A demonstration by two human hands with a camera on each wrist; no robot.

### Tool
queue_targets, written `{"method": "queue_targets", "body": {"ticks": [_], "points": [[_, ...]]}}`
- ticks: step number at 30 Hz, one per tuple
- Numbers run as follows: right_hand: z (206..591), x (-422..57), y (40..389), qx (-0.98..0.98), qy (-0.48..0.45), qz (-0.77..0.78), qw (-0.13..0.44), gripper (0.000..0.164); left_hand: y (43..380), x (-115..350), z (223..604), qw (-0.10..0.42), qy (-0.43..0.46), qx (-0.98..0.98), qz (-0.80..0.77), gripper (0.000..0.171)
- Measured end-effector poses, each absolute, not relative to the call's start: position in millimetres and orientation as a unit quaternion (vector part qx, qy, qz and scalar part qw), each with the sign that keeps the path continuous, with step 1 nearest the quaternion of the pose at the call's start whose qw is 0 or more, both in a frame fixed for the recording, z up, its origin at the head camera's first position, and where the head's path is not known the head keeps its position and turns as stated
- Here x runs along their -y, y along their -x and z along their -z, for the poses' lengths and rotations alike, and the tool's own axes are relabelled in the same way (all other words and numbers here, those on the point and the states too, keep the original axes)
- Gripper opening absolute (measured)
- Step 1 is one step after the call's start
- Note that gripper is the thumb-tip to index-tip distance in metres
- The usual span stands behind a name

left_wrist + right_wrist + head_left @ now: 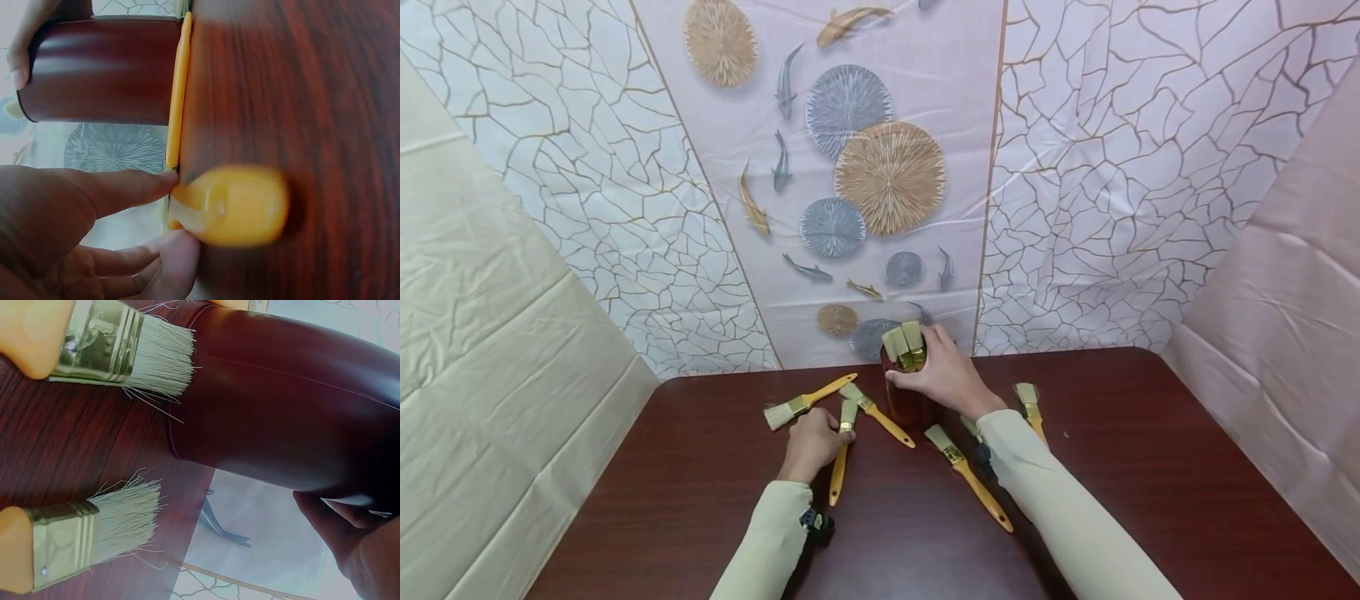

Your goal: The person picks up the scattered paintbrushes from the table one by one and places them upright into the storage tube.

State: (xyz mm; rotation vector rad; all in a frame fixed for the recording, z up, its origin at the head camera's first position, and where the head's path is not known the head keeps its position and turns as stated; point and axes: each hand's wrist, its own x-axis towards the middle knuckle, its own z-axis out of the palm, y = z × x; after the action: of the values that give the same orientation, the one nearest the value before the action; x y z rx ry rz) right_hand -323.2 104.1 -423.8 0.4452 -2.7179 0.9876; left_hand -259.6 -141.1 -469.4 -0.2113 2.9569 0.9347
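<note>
My left hand [811, 446] pinches a paintbrush [838, 477] with a yellow handle and pale bristles, low over the table. In the left wrist view, its yellow handle end [244, 206] looms blurred toward the camera, past the thumb and finger. With my right hand [951, 375] I grip the upper part of a dark red-brown cylindrical holder [904, 407], thumb on the near side. Paintbrushes [904, 343] stand in it, bristles up. The left wrist view shows the holder's smooth wall [106, 75] with right-hand fingers around its top. Its base rests on the table.
Loose paintbrushes lie around: one at left [808, 402], one before the holder [887, 423], another nearer me [977, 490] and one at right [1030, 406]. Another is partly hidden beneath my right forearm. Patterned cloth [1075, 208] hangs behind the dark wooden table [700, 483].
</note>
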Motion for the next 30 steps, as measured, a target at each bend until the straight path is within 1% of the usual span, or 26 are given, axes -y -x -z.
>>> {"method": "queue_targets", "body": {"ticks": [4, 6, 9, 19, 26, 30], "points": [[424, -105, 323, 0.924, -0.152, -0.334, 0.107, 0.108, 259, 142, 470, 0.045, 0.071, -0.945, -0.317, 0.048], [424, -105, 323, 0.925, -0.152, -0.332, 0.108, 0.109, 258, 142, 470, 0.048, 0.065, -0.942, -0.326, 0.053], [424, -105, 323, 0.924, -0.151, -0.333, 0.110, 0.108, 256, 142, 468, 0.044, 0.055, -0.939, -0.337, 0.055], [425, -104, 323, 0.923, -0.152, -0.337, 0.106, 0.109, 249, 141, 459, 0.027, 0.043, -0.936, -0.349, 0.042], [426, -104, 325, 0.925, -0.148, -0.333, 0.109, 0.108, 246, 140, 437, 0.006, 0.022, -0.928, -0.371, 0.024], [426, -103, 325, 0.925, -0.149, -0.334, 0.108, 0.108, 242, 138, 419, -0.020, -0.007, -0.921, -0.390, 0.020]]}}
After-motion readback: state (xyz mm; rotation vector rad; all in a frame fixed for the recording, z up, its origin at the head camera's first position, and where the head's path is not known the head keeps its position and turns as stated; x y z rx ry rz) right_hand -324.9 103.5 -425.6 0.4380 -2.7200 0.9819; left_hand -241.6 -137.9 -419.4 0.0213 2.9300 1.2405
